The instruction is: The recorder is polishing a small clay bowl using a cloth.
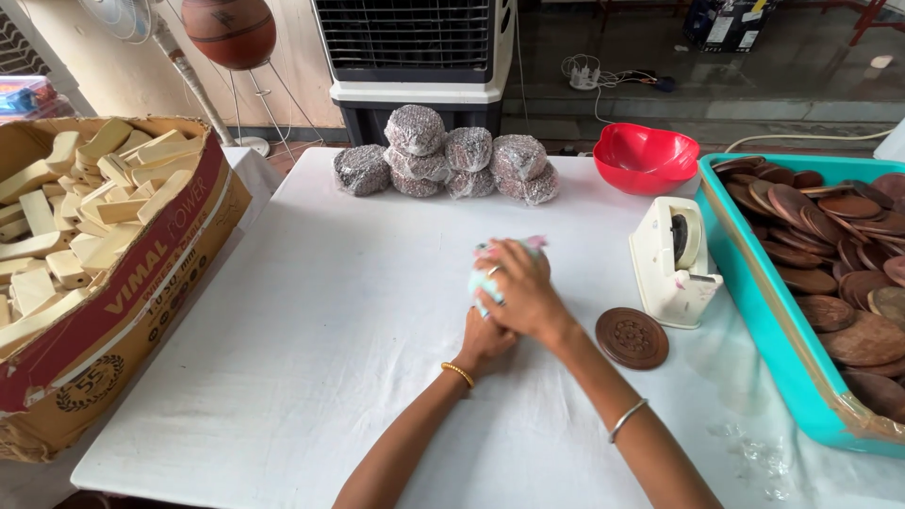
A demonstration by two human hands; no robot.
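Forearms: two bare forearms reached up from the near edge of the table [283, 311], the left wearing a gold bead bangle [458, 374], the right a thin silver bangle [627, 419].
Right hand: the right hand [524, 294] lay curled over a small pale bundle [492, 256] near the middle of the table, fingers closed around it from above.
Left hand: the left hand [485, 339] sat just beneath the right, touching it; how far it was open could not be told, since the right hand covered most of it.
Bundle: pale green and pink wrapping showed at the far side of the fingers; what it held was hidden.
Wooden disc: a single round, carved brown disc [632, 337] lay flat just right of the hands, apart from them.
Tape dispenser: a cream tape dispenser [671, 262] stood upright just beyond the disc, beside the right edge.
Teal tub: a teal tub [754, 283] at the right edge was heaped with more brown discs [830, 254].
Red bowl: a red bowl [644, 156] sat at the far right corner.
Wrapped stacks: six round packs in clear speckled wrap [443, 155] were piled at the far edge.
Cardboard box: a worn box [141, 283] of pale wooden blocks [85, 198] stood against the left edge.
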